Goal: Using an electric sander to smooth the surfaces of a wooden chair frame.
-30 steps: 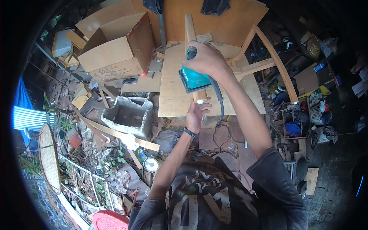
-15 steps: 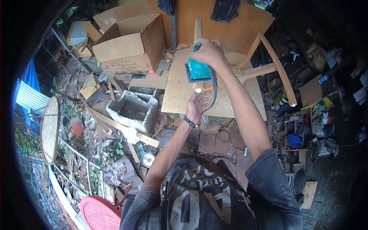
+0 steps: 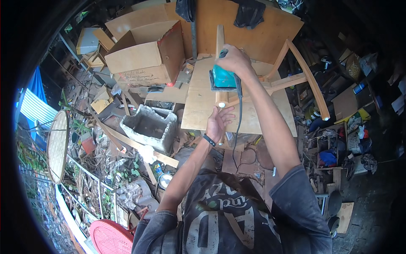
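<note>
Teal sander [image 3: 223, 77] on wooden frame [image 3: 289, 81], plywood board [image 3: 198, 106], cluttered ground [image 3: 230, 163]

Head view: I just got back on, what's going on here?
The person's right hand grips a teal sander over a wooden bar, its cord hanging down. The left hand is open near the bar's white tip; whether it touches is unclear. A wooden frame stretches right, over the board.

A teal, corded power sander [image 3: 223, 79] sits on one white-tipped bar [image 3: 222, 98] of a brown wooden frame [image 3: 288, 81].
</note>
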{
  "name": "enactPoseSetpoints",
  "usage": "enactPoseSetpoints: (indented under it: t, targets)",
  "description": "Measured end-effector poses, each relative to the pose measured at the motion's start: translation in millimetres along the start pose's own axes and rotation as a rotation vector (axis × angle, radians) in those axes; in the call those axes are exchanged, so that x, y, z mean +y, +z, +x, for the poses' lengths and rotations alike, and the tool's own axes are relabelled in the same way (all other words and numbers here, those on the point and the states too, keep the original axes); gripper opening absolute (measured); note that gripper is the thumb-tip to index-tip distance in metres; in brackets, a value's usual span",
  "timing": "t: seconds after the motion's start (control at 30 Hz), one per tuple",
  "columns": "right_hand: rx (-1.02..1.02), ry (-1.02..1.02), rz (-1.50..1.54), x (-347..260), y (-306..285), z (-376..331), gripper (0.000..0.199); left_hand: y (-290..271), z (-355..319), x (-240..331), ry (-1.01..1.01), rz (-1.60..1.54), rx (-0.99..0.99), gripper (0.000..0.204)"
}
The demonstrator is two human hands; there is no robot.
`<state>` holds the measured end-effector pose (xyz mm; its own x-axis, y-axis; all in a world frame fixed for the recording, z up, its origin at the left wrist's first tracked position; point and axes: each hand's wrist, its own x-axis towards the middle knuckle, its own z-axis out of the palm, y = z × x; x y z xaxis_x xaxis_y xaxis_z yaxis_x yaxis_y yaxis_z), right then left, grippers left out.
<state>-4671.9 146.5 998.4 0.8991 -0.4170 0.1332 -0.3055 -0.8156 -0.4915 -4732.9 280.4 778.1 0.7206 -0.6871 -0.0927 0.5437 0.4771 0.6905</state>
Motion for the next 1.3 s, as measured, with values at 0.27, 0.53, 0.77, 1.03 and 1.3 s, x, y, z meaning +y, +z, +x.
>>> enactPoseSetpoints:
  t: [0.27, 0.53, 0.77, 1.03, 1.3]
  targets:
    - [-0.034, -0.083, 0.006, -22.5, 4.0, -64.9, 0.072, -15.8, 2.6, -23.8, 0.086, -0.054, -0.041, 0.051]
    - [0.029, -0.021, 0.013, -10.6, 3.6, -29.4, 0.072, -1.5, -2.2, -10.7, 0.076, -0.057, -0.019, 0.053]
    - [0.001, 0.017, 0.054, -17.1, -3.8, -40.9, 0.078, 2.9, 3.8, -21.8, 0.073, -0.066, -0.002, 0.053]
    - [-0.002, -0.029, 0.007, -17.0, -0.3, -54.9, 0.071, -2.1, -1.0, -19.2, 0.106, -0.039, -0.031, 0.052]
    - [-0.024, 0.009, 0.055, -7.6, -1.5, -36.4, 0.069, 11.6, -8.4, -27.6, 0.091, -0.029, -0.008, 0.054]
